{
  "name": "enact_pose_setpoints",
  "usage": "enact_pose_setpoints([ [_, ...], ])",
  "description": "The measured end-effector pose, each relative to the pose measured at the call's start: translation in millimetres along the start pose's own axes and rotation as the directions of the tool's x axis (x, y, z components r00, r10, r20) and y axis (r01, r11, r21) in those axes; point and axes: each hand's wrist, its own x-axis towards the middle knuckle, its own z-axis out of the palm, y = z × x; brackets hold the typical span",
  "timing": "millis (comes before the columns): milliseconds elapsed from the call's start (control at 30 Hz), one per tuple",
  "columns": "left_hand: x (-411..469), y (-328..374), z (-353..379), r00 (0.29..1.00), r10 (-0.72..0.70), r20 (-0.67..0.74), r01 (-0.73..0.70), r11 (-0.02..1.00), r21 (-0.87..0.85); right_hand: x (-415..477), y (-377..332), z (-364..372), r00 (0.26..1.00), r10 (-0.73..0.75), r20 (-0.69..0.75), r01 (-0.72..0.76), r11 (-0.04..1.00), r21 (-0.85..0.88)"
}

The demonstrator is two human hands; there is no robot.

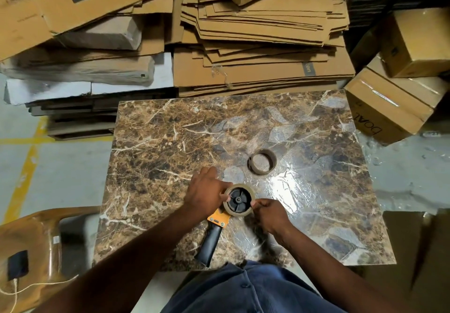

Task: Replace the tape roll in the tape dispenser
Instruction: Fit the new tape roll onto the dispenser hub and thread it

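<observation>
Seating tape roll (239, 199) on dispenser (217, 225) hub, lower centre; left hand (205, 192) and right hand (272, 215) pinching its rim. Empty core (262, 161) aside on desk (155, 147). Next: thread tape end, probably.

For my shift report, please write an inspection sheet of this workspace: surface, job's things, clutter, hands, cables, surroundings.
Surface: marble-pattern tabletop, glossy, partly under clear film.
Job's things: tape dispenser lying flat, tape roll on its hub; empty core apart, farther back.
Clutter: nothing seen besides the core.
Hands: left hand and right hand both have a grip on the roll's rim.
Cables: white cord on brown chair.
Surroundings: flattened cardboard, boxes.
</observation>
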Motion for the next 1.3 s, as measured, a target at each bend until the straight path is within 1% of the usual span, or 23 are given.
enact_pose_setpoints([
  [67, 0, 3, 5, 1.000, 0.024, -0.017, -0.023, 0.998, 0.052, 4, 5, 2, 0.999, -0.011, -0.043, 0.008, 0.998, -0.066],
  [200, 7, -8, 15, 1.000, 0.023, 0.013, -0.023, 1.000, 0.001, 10, 6, 6, 0.985, -0.065, -0.158, 0.044, 0.990, -0.135],
  [233, 8, -11, 17, 1.000, 0.015, 0.025, -0.015, 1.000, -0.002, 9, 6, 5, 0.980, -0.100, -0.174, 0.069, 0.982, -0.178],
  [267, 10, -14, 18, 1.000, -0.002, 0.031, 0.002, 1.000, -0.010, 6, 5, 3, 0.974, -0.144, -0.175, 0.093, 0.959, -0.268],
  [367, 13, -14, 16, 0.999, -0.050, 0.020, 0.050, 0.998, -0.044, 2, 3, -4, 0.952, -0.290, -0.094, 0.198, 0.822, -0.535],
  [433, 13, -8, 16, 0.999, -0.023, -0.031, 0.021, 0.999, -0.046, 2, 1, -6, 0.922, -0.387, -0.011, 0.294, 0.718, -0.630],
  [500, 8, -3, 18, 0.988, 0.044, -0.150, -0.053, 0.997, -0.054, 4, -1, -7, 0.891, -0.448, 0.072, 0.377, 0.641, -0.668],
  [533, 4, -2, 20, 0.975, 0.071, -0.212, -0.088, 0.994, -0.072, 4, -3, -8, 0.885, -0.458, 0.088, 0.397, 0.640, -0.658],
  [600, -6, -1, 27, 0.949, 0.090, -0.304, -0.130, 0.985, -0.114, 4, -1, -10, 0.889, -0.452, 0.068, 0.391, 0.675, -0.625],
  [667, -18, 0, 35, 0.940, 0.098, -0.326, -0.160, 0.973, -0.169, 2, 4, -12, 0.919, -0.391, 0.041, 0.347, 0.758, -0.552],
  [733, -30, 1, 42, 0.940, 0.104, -0.326, -0.190, 0.951, -0.245, -7, 8, -11, 0.954, -0.296, 0.038, 0.286, 0.871, -0.399],
  [800, -40, -1, 46, 0.943, 0.090, -0.321, -0.192, 0.934, -0.301, -16, 13, -10, 0.978, -0.208, 0.029, 0.209, 0.944, -0.256],
  [867, -47, -6, 52, 0.951, 0.036, -0.307, -0.152, 0.919, -0.363, -22, 18, -9, 0.985, -0.173, 0.007, 0.170, 0.960, -0.223],
  [933, -54, -11, 56, 0.963, -0.009, -0.271, -0.104, 0.912, -0.398, -26, 16, -10, 0.972, -0.228, -0.052, 0.202, 0.930, -0.307],
  [967, -57, -13, 60, 0.967, -0.014, -0.256, -0.089, 0.917, -0.388, -27, 12, -11, 0.953, -0.291, -0.078, 0.242, 0.894, -0.378],
  [1000, -60, -13, 63, 0.969, -0.018, -0.247, -0.074, 0.931, -0.359, -28, 7, -12, 0.919, -0.387, -0.082, 0.307, 0.828, -0.469],
  [1033, -62, -11, 64, 0.969, -0.030, -0.244, -0.049, 0.949, -0.312, -23, 4, -13, 0.868, -0.495, -0.031, 0.388, 0.717, -0.578],
  [1100, -66, -3, 61, 0.966, -0.094, -0.241, 0.043, 0.977, -0.209, -10, 0, -15, 0.769, -0.609, 0.193, 0.532, 0.444, -0.721],
  [1133, -68, 2, 59, 0.961, -0.133, -0.244, 0.089, 0.979, -0.181, -5, -2, -15, 0.727, -0.620, 0.295, 0.579, 0.323, -0.749],
  [1167, -70, 6, 58, 0.956, -0.166, -0.241, 0.128, 0.978, -0.165, -1, -4, -15, 0.702, -0.612, 0.364, 0.599, 0.231, -0.767],
  [1233, -74, 13, 61, 0.949, -0.219, -0.225, 0.176, 0.965, -0.196, 1, -9, -17, 0.698, -0.584, 0.413, 0.589, 0.141, -0.795],
  [1267, -76, 16, 62, 0.941, -0.271, -0.204, 0.208, 0.936, -0.286, 0, -12, -17, 0.695, -0.586, 0.417, 0.580, 0.114, -0.807],
  [1300, -77, 17, 63, 0.924, -0.343, -0.172, 0.247, 0.875, -0.417, -1, -12, -18, 0.690, -0.593, 0.416, 0.571, 0.092, -0.815],
])
